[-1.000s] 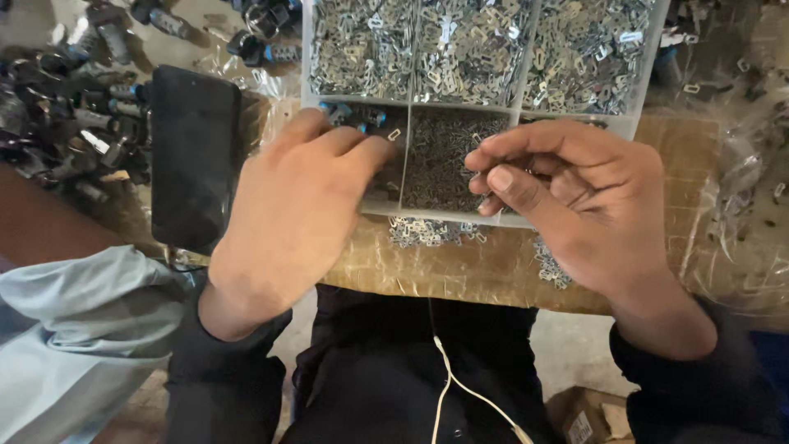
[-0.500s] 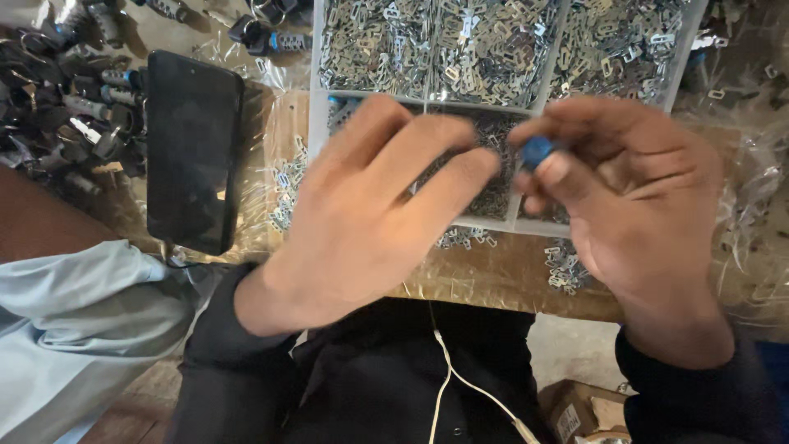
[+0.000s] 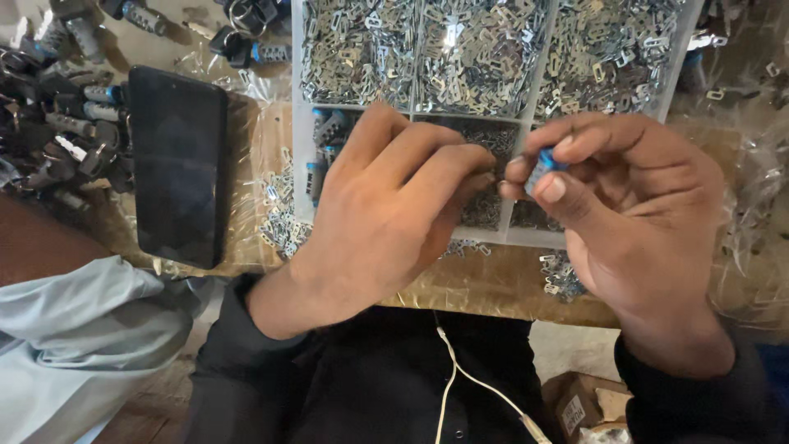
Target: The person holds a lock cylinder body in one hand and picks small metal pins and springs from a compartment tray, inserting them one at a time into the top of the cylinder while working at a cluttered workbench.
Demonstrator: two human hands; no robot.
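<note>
right hand [image 3: 633,214]: thumb and fingers pinched on a small blue part [image 3: 541,171], held above the tray [image 3: 301,156] front row. left hand [image 3: 386,214]: fingers curled narrow, tips meeting the part; grip unclear. phone [image 3: 179,164] left of tray.

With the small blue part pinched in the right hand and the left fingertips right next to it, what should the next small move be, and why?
Probably bring the left hand fingertips in to the blue cylinder and fit whatever small piece they carry; it cannot be made out. The right hand pinches the cylinder above the compartment tray of small metal plates, with both hands' fingertips almost meeting.
</note>
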